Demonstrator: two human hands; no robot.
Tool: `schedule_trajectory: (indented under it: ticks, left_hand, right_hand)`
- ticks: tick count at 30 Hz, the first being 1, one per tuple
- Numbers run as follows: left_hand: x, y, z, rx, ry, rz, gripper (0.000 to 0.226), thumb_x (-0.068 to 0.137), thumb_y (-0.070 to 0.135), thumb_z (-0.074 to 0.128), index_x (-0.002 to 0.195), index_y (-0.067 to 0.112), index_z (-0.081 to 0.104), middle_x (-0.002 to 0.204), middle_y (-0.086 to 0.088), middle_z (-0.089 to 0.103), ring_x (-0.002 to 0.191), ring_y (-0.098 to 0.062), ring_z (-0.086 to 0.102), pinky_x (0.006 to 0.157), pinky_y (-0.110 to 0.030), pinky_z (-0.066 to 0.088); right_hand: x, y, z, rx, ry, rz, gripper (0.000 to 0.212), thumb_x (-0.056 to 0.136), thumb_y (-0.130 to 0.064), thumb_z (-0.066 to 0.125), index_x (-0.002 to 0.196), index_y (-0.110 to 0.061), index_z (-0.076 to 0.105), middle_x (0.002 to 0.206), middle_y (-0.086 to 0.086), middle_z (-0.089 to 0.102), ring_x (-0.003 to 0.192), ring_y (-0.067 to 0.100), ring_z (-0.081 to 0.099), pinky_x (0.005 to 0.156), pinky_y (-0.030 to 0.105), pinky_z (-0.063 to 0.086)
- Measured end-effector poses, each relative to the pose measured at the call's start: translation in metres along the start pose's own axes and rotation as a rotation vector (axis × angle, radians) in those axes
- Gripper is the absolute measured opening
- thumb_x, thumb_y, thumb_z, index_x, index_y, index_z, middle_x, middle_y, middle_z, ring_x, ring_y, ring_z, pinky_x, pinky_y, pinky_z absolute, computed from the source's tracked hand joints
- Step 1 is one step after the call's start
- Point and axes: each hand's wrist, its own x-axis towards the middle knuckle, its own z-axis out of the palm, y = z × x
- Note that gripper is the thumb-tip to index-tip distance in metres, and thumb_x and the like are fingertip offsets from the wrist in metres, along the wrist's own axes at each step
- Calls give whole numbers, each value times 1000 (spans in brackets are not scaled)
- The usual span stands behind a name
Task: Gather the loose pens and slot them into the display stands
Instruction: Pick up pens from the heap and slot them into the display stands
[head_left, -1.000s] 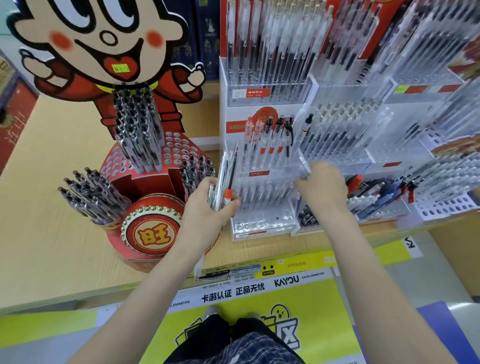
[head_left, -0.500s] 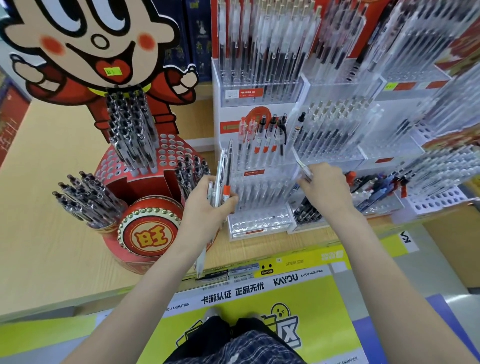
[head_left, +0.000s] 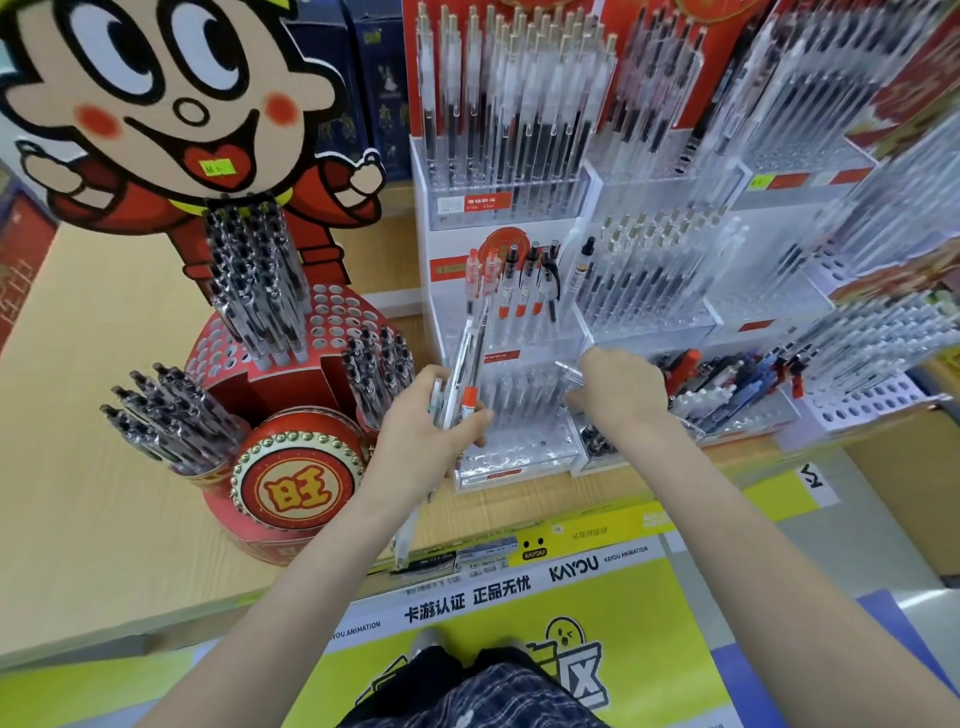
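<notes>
Left hand (head_left: 426, 431) gripping bundle of clear plastic pens (head_left: 462, 379); right hand (head_left: 621, 392) pinching single clear pen (head_left: 569, 370) above clear acrylic tiered stand (head_left: 519, 457).

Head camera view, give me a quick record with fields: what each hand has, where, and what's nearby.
left hand: grips a bundle of clear pens, one with an orange grip
right hand: pinches a single clear pen
location: both hands at the lower tier of the clear acrylic stand
nearby: red drum-shaped pen stand, to the left
</notes>
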Motion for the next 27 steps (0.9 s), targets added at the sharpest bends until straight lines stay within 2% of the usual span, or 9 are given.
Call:
schedule_trajectory:
  ticks: [2, 4, 6, 8, 10, 12, 15, 20, 27]
  left_hand:
    - [0, 4, -3, -30, -18, 8, 20, 86, 16, 67, 98, 11, 52, 64, -3, 69, 38, -8, 43, 38, -22, 39]
    - [1, 6, -6, -56, -44, 8, 20, 85, 16, 68, 98, 11, 54, 66, -4, 71, 42, -15, 48, 39, -23, 40]
    - [3, 11, -5, -81, -106, -4, 22, 83, 16, 69, 99, 14, 54, 69, -5, 72, 54, -30, 61, 41, -26, 39]
    - [5, 16, -2, -71, -181, -23, 31, 82, 17, 71, 107, 15, 53, 73, -7, 73, 70, -40, 67, 41, -26, 39]
    - [5, 21, -1, -51, -238, -39, 35, 82, 20, 71, 111, 15, 52, 79, -7, 73, 69, -36, 68, 38, -24, 36]
    - [5, 24, -4, -80, -261, -46, 29, 83, 18, 69, 107, 13, 54, 84, -7, 74, 63, -21, 70, 36, -21, 34]
    - [5, 24, -9, -303, -225, -96, 13, 87, 17, 61, 95, 9, 56, 87, -7, 73, 60, -14, 68, 32, -17, 31]
    - [8, 23, -18, -626, -176, -152, 30, 80, 32, 54, 94, 5, 58, 88, -10, 72, 51, -6, 52, 31, -13, 30]
    - [16, 21, -21, -482, -95, -106, 5, 86, 2, 60, 86, 7, 62, 57, -3, 50, 37, -8, 33, 31, -16, 26]
  right_hand:
    - [-3, 7, -18, 222, 31, 16, 28, 87, -32, 64, 70, -15, 50, 78, 4, 61, 73, 21, 61, 62, 26, 42]
    - [-11, 7, -39, 584, 120, -4, 30, 86, -35, 65, 66, -15, 56, 62, -5, 56, 52, 2, 51, 52, 15, 38]
    - [-21, -3, -58, 1034, 51, -37, 29, 85, -33, 66, 67, -11, 63, 53, -8, 55, 37, 1, 41, 42, 9, 31]
    - [-25, -14, -66, 1230, -53, -65, 19, 83, -29, 68, 78, -11, 64, 53, -5, 57, 34, 1, 37, 37, 9, 29]
    - [-25, -16, -67, 1218, -69, -67, 16, 82, -20, 70, 87, -9, 60, 57, 0, 61, 33, 0, 37, 37, 8, 29]
    - [-24, -9, -66, 1252, -89, -35, 11, 84, -13, 68, 85, -9, 59, 56, -1, 63, 33, 2, 33, 35, 12, 27]
    - [-26, 11, -62, 1415, -94, 54, 7, 89, -8, 61, 82, -8, 57, 58, -1, 63, 34, 5, 28, 33, 16, 20]
    - [-34, 28, -49, 1489, -86, 103, 7, 93, -5, 53, 86, -3, 53, 59, -1, 64, 32, 5, 24, 32, 16, 16]
    - [-52, 39, -43, 1311, -215, 46, 11, 84, -4, 65, 81, -10, 56, 73, 8, 66, 36, 6, 29, 34, 15, 24]
